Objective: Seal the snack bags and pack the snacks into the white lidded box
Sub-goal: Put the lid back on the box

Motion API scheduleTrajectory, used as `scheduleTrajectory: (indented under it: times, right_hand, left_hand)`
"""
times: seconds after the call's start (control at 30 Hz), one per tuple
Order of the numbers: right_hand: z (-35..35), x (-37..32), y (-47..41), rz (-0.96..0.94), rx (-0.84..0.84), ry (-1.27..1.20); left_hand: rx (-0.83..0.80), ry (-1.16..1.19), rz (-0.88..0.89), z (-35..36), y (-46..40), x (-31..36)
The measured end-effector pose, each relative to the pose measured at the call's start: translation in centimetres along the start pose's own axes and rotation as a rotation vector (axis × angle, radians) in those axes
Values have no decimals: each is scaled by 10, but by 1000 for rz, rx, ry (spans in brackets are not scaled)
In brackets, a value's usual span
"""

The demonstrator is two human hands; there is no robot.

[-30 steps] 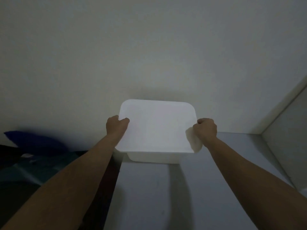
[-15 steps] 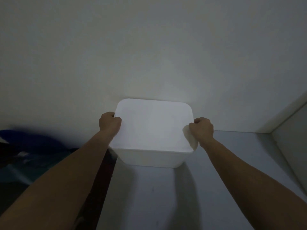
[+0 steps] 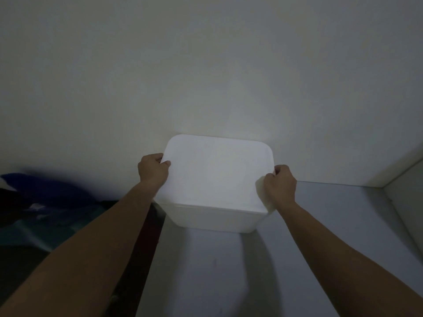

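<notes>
Both hands have shifted the white lidded box (image 3: 217,179) a little to the left along the counter (image 3: 332,225) since a second ago, so its left side now reaches the counter's left edge. It sits at the far end, close to the pale wall (image 3: 206,65). Its lid is on and covers the whole top, so what is inside cannot be seen. No label, brand or writing shows on lid or side.

At the lid's left edge the left hand (image 3: 153,170) grips, its fingers (image 3: 158,159) curled over the rim and the thumb lying on top of the lid. On the right edge the right hand (image 3: 280,183) holds on with curled fingers. Dark blue fabric (image 3: 45,191) lies in shadow off the counter to the left.
</notes>
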State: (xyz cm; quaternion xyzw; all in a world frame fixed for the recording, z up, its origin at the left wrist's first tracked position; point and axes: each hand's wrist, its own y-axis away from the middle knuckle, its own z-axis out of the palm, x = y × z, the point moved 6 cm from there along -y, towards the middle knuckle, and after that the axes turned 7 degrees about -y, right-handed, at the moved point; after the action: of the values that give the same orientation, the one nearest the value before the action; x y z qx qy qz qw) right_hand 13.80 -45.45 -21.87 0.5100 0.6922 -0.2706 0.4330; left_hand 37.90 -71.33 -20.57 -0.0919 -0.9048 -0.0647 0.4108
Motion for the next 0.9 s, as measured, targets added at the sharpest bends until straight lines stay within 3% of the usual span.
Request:
scheduleTrajectory:
  times: [0.27,0.43,0.53,0.6,0.73,0.9]
  right_hand:
    - [3,2,1,-89,-8,80]
    - [5,5,6,-158,-31,185]
    - [14,-8,12,-342,-64,495]
    - [23,-12,13,-431,-122,693]
    - [36,-16,19,-374,-180,793]
    - [56,-19,30,-428,-221,796]
  left_hand:
    - [-46,29,-22,1,6,-7]
    - [-105,1,77,4,10,-7]
    - [-113,-159,156,14,13,-8]
    - [39,-387,323,16,16,-4]
    - [153,-631,652,28,31,17]
    - [5,-712,577,51,49,23]
